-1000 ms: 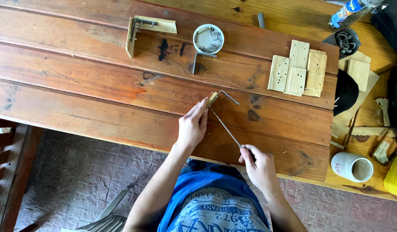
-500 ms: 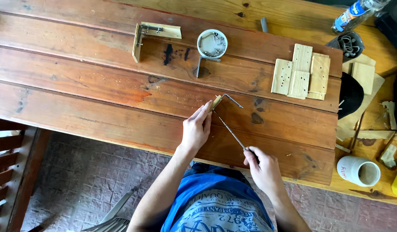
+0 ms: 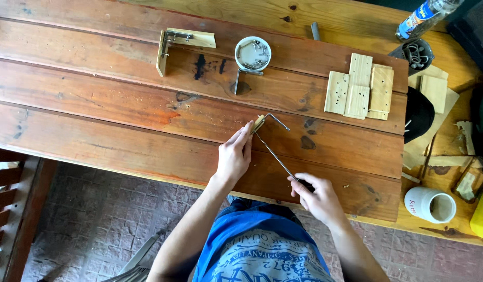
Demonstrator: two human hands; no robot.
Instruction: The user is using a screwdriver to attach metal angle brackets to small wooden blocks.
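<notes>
Wide table (image 3: 95,112) of reddish-brown planks, set over a brick-paved floor (image 3: 95,230); a lighter bench top (image 3: 440,230) adjoins at the right. On the far planks: an L-shaped wooden corner piece (image 3: 168,44) with metal fittings; a stack of pale wood blocks (image 3: 360,86) drilled with small holes; a round white dish (image 3: 252,53) holding small metal parts, possibly screws, too small to tell. On the bench: a white cup (image 3: 430,204), a plastic bottle (image 3: 422,18) at the top edge. Left hand (image 3: 234,155), fingers extended, fingertips pressing on a small wood piece (image 3: 259,123) that carries a bent metal bracket (image 3: 275,120), lying on the near-middle plank. Right hand (image 3: 317,196), closed around the dark handle of a thin screwdriver (image 3: 273,154), whose shaft runs diagonally up-left, tip meeting the wood piece just beside the left fingertips.
</notes>
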